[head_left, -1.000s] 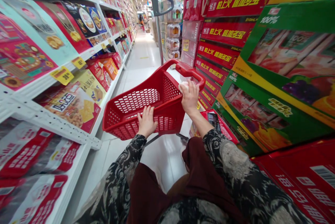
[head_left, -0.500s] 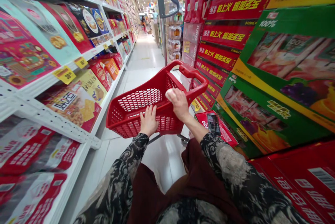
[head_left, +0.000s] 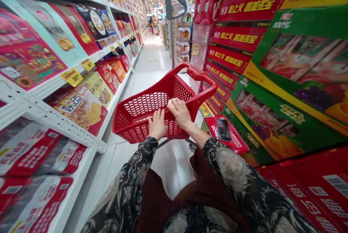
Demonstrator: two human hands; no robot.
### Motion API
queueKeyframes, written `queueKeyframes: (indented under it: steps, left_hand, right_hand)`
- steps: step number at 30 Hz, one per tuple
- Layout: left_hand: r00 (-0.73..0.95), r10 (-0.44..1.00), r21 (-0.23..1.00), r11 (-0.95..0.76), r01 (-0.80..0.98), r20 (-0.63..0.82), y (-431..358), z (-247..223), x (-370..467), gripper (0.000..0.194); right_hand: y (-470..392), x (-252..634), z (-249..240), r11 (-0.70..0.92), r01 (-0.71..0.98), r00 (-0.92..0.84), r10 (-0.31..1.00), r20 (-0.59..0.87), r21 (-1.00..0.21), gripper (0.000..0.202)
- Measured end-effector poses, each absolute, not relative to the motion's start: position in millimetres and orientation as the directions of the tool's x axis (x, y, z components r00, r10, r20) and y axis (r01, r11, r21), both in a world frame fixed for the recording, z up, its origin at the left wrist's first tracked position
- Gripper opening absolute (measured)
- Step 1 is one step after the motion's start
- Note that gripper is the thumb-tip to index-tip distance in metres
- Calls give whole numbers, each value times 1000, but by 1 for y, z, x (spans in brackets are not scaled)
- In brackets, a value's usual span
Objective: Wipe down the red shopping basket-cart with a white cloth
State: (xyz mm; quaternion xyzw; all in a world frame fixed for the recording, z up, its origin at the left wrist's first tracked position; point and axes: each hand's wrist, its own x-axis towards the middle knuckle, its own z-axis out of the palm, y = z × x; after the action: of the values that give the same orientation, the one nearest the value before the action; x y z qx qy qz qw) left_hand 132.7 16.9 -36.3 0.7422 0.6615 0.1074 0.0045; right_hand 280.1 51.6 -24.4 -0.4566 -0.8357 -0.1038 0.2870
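A red plastic shopping cart with a perforated basket stands turned sideways in front of me. My left hand lies over the near rim, fingers stretched out and slightly apart, touching the plastic. Just to its right my right hand is closed around a small white wad, which looks like a wipe or tissue and is mostly hidden under the fingers. That wad is at the cart's near rim. The visible part of the basket holds no goods. The cart's red handle rises at the right.
White shelving with boxed and bagged snacks runs along the left. Stacked red drink cartons and green juice cartons stand close on the right. A phone lies on a low red box. A grey pole rises beyond the cart.
My right hand has moved left and slightly down along the rim with the white wad, closer to my left hand. The view has shifted slightly; the cart stays in about the same place.
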Motion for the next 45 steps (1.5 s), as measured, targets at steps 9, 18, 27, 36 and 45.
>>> queueKeyframes:
  steps: [9,18,27,36,45]
  left_hand:
    - [74,980,175,-107,979,187,5,-44,121,74]
    - [105,987,165,-125,978,125,12,-39,119,75]
    - [99,983,203,-130,971,155,13,-42,121,75]
    - [108,981,205,-140,969,161,12,-42,121,73]
    - [106,976,222,-147,964,188,13,-45,120,74]
  right_hand:
    - [64,339,-15,323,918,-68,701,710,-231,46]
    - [54,287,-32,581,806,-411,688,598,-115,38]
    - [74,322,-10,402,892,-178,732,657,-206,45]
    - [58,283,-32,618,784,-480,662,576,-57,34]
    - [71,322,-9,404,900,-201,719,666,-165,44]
